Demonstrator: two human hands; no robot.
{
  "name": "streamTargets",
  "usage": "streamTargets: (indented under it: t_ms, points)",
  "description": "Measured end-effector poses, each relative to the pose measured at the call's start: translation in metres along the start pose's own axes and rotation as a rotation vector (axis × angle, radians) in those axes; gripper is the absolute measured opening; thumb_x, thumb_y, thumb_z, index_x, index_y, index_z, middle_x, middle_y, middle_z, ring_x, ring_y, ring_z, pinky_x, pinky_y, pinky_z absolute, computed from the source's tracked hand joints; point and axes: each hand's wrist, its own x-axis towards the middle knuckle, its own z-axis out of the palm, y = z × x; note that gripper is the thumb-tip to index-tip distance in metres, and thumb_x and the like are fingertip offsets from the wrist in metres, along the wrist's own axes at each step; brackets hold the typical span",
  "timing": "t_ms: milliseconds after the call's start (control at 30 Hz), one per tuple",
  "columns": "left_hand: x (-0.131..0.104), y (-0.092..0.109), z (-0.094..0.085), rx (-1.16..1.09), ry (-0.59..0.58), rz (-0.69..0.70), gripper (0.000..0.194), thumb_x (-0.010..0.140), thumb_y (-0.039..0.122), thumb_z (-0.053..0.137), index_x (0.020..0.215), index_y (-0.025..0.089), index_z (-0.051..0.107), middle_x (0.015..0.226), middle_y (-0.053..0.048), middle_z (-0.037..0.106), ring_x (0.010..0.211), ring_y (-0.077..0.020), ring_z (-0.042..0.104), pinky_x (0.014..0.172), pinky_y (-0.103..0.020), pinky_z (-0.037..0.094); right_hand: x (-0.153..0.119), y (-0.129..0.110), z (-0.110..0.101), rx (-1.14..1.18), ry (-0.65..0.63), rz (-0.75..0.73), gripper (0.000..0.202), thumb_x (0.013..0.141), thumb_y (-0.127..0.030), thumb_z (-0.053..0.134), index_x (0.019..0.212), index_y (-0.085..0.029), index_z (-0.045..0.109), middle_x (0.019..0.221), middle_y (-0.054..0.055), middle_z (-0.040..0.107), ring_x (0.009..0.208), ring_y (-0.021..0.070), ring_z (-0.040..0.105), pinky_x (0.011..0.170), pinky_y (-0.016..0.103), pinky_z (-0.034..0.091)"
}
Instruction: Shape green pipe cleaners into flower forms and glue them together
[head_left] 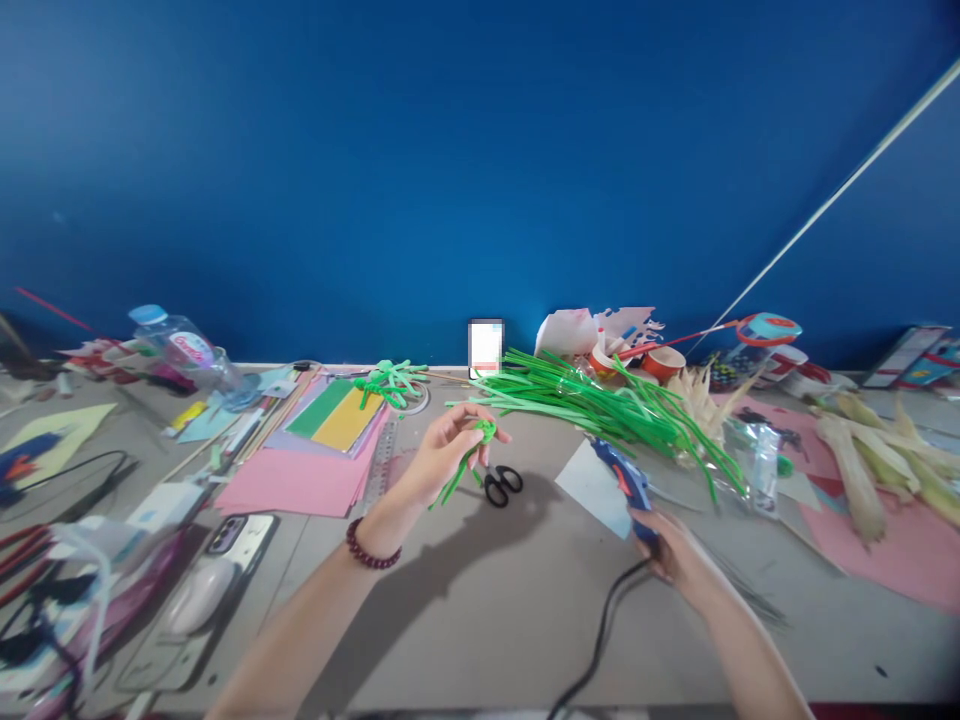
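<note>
Between the fingers of my left hand (448, 447) is a small bent piece of green pipe cleaner (486, 431), its loose ends hanging below the palm. Black-handled scissors (501, 487) lie on the table just right of that hand, their blades partly hidden. My right hand (664, 545) is wrapped round the handle of a blue glue gun (628, 480), whose nozzle points up and left over a white sheet of paper (596, 487). A black cord (600, 640) runs from the gun toward the table's front edge.
A heap of green pipe cleaners (600, 395) lies along the blue wall. Left are pink paper (300, 482), a ruler (381, 455), a phone (240, 540) and a plastic bottle (187, 345). Dried husks (855, 470) and pink sheets (892, 550) spread at right.
</note>
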Motion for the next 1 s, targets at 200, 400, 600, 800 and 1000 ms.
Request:
streamTargets:
  t_ms: [200,400,600,800,1000]
  points:
    - [0.002,-0.003,0.0,0.086,0.042,0.003,0.012,0.08,0.022,0.055,0.09,0.016,0.054,0.085,-0.008,0.07,0.053,-0.0077,0.051,0.048,-0.021,0.036,-0.004,-0.006,0.006,0.298,-0.279,-0.131,0.031,0.071,-0.043,0.068,0.079,-0.019,0.051,0.068,-0.002,0.055,0.037,0.0026,0.036,0.037,0.02,0.022]
    - [0.002,-0.007,0.003,0.121,0.041,-0.046,0.016,0.078,0.023,0.056,0.093,0.016,0.053,0.083,-0.007,0.07,0.053,-0.0084,0.053,0.049,-0.022,0.036,-0.015,-0.025,0.02,0.304,-0.387,-0.253,0.038,0.071,-0.044,0.072,0.095,-0.02,0.054,0.071,-0.001,0.056,0.039,0.0028,0.036,0.039,0.021,0.021]
    - [-0.002,-0.003,0.008,0.1,0.034,-0.065,0.015,0.08,0.027,0.058,0.091,0.017,0.053,0.082,-0.006,0.07,0.053,-0.0086,0.054,0.048,-0.021,0.036,-0.026,-0.057,0.041,0.257,-0.507,-0.415,0.043,0.075,-0.041,0.07,0.108,-0.021,0.052,0.07,0.001,0.058,0.049,0.007,0.039,0.044,0.022,0.025]
    - [-0.001,-0.001,0.006,0.038,0.017,-0.02,0.018,0.082,0.03,0.058,0.092,0.016,0.052,0.084,-0.008,0.07,0.051,-0.0074,0.051,0.049,-0.021,0.037,-0.034,-0.099,0.072,0.325,-0.653,-0.487,0.042,0.075,-0.037,0.07,0.109,-0.024,0.051,0.067,-0.002,0.054,0.051,0.0095,0.044,0.044,0.022,0.028]
    - [-0.001,-0.002,0.004,-0.065,0.016,-0.013,0.02,0.082,0.033,0.06,0.093,0.017,0.053,0.085,-0.008,0.071,0.052,-0.0079,0.052,0.049,-0.021,0.035,-0.032,-0.124,0.098,0.428,-0.594,-0.404,0.034,0.08,-0.055,0.059,0.083,-0.021,0.054,0.052,-0.005,0.045,0.042,0.0095,0.042,0.034,0.019,0.028]
